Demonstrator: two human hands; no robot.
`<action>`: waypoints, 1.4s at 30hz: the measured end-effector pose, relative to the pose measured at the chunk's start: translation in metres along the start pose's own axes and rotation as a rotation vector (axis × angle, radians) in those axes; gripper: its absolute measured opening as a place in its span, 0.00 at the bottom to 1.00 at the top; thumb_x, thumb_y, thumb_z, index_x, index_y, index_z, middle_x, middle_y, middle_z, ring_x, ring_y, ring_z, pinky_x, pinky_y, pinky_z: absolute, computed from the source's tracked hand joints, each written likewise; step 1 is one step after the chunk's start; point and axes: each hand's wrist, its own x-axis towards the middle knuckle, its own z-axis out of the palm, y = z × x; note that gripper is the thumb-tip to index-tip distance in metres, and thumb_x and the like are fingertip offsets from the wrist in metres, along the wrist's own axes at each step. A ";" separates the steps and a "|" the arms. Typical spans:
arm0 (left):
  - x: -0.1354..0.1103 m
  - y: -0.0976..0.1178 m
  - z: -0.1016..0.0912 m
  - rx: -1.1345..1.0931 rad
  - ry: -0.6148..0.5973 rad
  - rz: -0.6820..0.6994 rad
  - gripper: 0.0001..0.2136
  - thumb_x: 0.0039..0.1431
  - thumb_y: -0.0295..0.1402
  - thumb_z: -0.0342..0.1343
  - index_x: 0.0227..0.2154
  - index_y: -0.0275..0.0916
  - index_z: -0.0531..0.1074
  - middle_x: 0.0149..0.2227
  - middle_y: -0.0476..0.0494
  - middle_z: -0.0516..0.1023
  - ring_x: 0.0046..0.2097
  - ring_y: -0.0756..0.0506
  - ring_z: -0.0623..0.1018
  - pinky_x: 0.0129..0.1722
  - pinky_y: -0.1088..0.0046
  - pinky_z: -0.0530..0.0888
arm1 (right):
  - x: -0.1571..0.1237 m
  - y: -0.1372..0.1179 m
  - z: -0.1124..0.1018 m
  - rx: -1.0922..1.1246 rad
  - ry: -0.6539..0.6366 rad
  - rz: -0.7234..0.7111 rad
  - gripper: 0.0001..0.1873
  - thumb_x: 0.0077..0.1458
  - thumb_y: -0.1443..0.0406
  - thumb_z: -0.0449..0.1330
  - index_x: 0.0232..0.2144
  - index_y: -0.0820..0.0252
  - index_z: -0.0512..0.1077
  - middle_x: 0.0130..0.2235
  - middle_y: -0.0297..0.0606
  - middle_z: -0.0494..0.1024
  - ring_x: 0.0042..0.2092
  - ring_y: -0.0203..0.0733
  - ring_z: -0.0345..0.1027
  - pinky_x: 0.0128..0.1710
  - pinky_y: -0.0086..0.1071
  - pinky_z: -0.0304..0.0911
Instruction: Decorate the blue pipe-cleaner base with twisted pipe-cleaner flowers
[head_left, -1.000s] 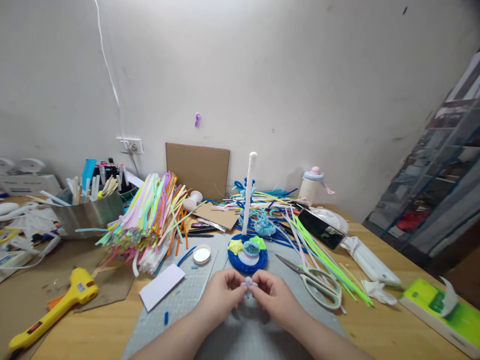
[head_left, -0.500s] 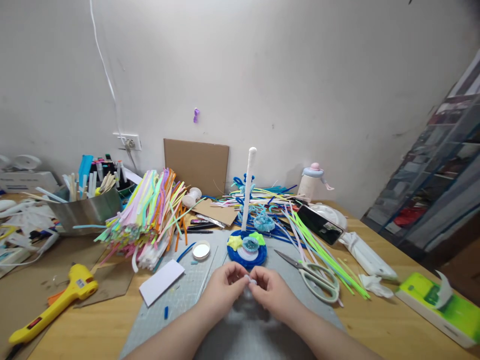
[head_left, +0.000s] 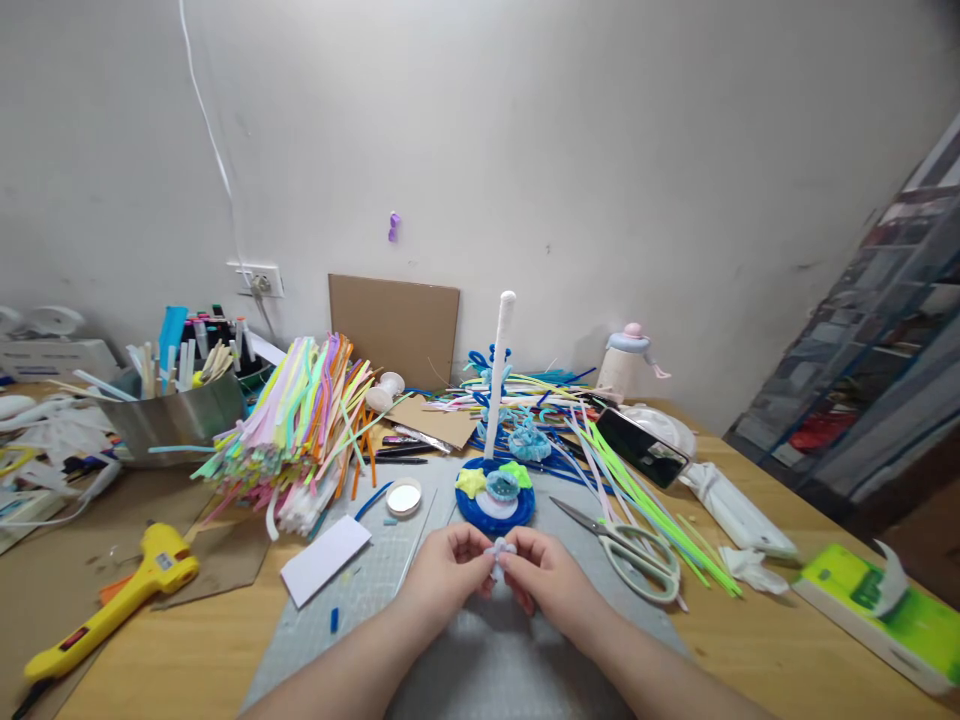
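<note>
Basically, left hand (head_left: 452, 572) and right hand (head_left: 547, 576) pinch one tiny pale flower-like piece (head_left: 500, 549) from opposite sides, thumbs against fingers, probably because it's too small for a fuller grip. It's above the cutting mat (head_left: 315, 645), toward the desk's (head_left: 742, 640) near edge. Blue round base (head_left: 471, 519) with upright white rod (head_left: 499, 380) sits just beyond, blocking straight forward reach. Scissors (head_left: 637, 567) overlap mat's right edge; glue gun (head_left: 146, 580) near desk's left corner, likely parked aside.

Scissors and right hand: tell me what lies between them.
In the head view, only a bare stretch of the grey mat shows between the right hand, which pinches a small pale flower-like piece, and the scissors.
</note>
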 end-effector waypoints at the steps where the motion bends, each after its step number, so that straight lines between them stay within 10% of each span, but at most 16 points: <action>1: 0.000 0.000 0.000 0.033 -0.001 0.010 0.12 0.41 0.37 0.61 0.23 0.34 0.66 0.18 0.50 0.71 0.19 0.53 0.68 0.22 0.76 0.67 | 0.000 -0.001 0.000 -0.002 0.000 0.003 0.14 0.50 0.56 0.57 0.23 0.60 0.62 0.16 0.24 0.63 0.15 0.27 0.51 0.14 0.22 0.48; 19: 0.000 -0.003 0.001 -0.067 0.002 -0.010 0.12 0.37 0.37 0.62 0.19 0.36 0.65 0.17 0.49 0.73 0.20 0.51 0.70 0.24 0.75 0.67 | -0.005 -0.013 0.005 0.028 0.027 0.029 0.16 0.48 0.54 0.56 0.22 0.59 0.60 0.17 0.25 0.64 0.15 0.28 0.49 0.15 0.23 0.46; 29: -0.003 -0.011 -0.001 0.377 0.067 0.065 0.02 0.41 0.26 0.51 0.18 0.37 0.64 0.15 0.53 0.66 0.20 0.53 0.65 0.20 0.79 0.58 | -0.008 0.000 0.009 -0.477 0.173 -0.173 0.09 0.49 0.67 0.53 0.19 0.60 0.62 0.20 0.28 0.59 0.24 0.32 0.52 0.23 0.26 0.47; 36: -0.001 -0.001 -0.001 0.137 0.038 0.073 0.06 0.43 0.33 0.55 0.22 0.37 0.64 0.20 0.52 0.69 0.21 0.53 0.67 0.21 0.78 0.64 | 0.000 -0.005 0.007 -0.002 0.021 0.044 0.12 0.48 0.57 0.55 0.24 0.58 0.60 0.18 0.24 0.62 0.16 0.28 0.52 0.15 0.24 0.49; 42: 0.003 -0.002 -0.001 -0.025 0.017 -0.058 0.12 0.39 0.38 0.59 0.23 0.36 0.66 0.17 0.53 0.68 0.18 0.53 0.67 0.19 0.78 0.64 | 0.001 -0.002 0.002 -0.023 0.041 0.042 0.16 0.47 0.54 0.58 0.23 0.59 0.60 0.15 0.22 0.60 0.15 0.27 0.50 0.14 0.22 0.47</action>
